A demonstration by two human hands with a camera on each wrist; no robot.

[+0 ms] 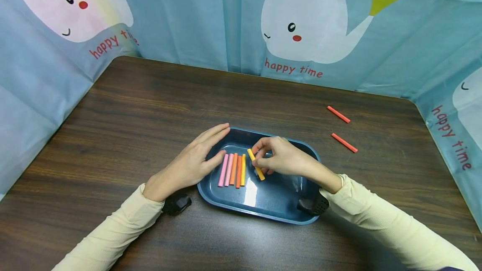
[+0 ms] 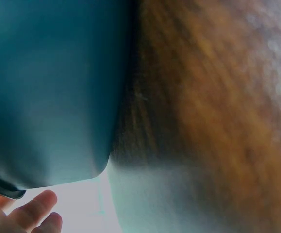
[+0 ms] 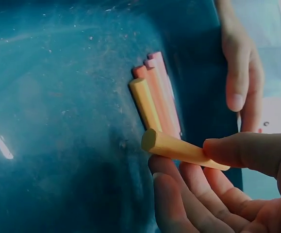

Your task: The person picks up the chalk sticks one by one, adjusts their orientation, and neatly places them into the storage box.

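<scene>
One matte, cylindrical yellow stick

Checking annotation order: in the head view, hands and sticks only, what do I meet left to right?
left hand → pink stick → second pink stick → orange stick → second orange stick → yellow stick → held yellow stick → right hand → two red sticks

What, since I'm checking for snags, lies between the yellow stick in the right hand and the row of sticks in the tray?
Nothing visible: the right hand pinches the yellow stick beside the row of sticks. The left hand is by the pink end, outside that gap.
</scene>
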